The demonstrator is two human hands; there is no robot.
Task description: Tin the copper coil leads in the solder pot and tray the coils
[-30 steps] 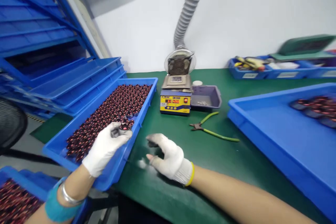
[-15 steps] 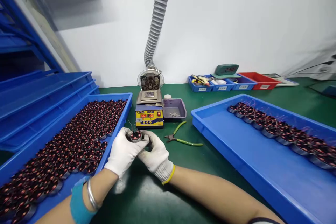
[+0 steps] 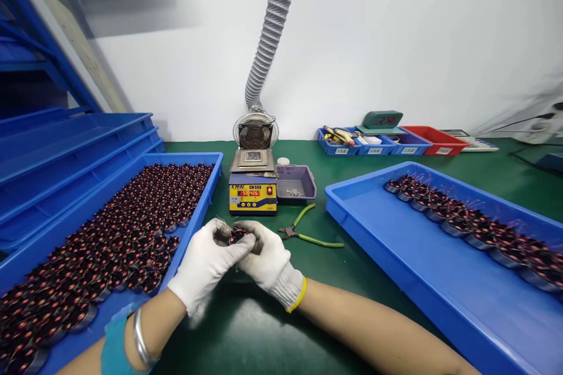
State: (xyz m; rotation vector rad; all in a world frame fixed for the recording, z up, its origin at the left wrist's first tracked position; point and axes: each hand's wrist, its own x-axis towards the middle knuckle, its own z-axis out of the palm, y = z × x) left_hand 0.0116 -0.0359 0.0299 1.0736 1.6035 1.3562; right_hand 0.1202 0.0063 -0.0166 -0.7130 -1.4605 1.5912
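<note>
In front of the solder pot (image 3: pixel 253 193), I hold one motor stator (image 3: pixel 238 235), a small round part with black segments and copper windings. My left hand (image 3: pixel 211 261), in a white glove, is closed on its left side. My gloved right hand (image 3: pixel 266 258) grips it from the right. The fingers cover most of the stator, and its wire ends are hard to make out. Green-handled cutters (image 3: pixel 308 234) lie on the table just right of my hands.
Many stators fill the left blue tray (image 3: pixel 211 202); rows of them with upright wires sit along the far side of the right blue tray (image 3: pixel 396 258). A purple bin (image 3: pixel 303 173) stands beside the pot. Small parts boxes (image 3: pixel 373 143) line the wall, below a grey hose (image 3: pixel 272 29).
The stator has turned in my fingers and is now more hidden; its upright wires no longer show. Both hands have shifted slightly, and the view has tipped a little downward.
</note>
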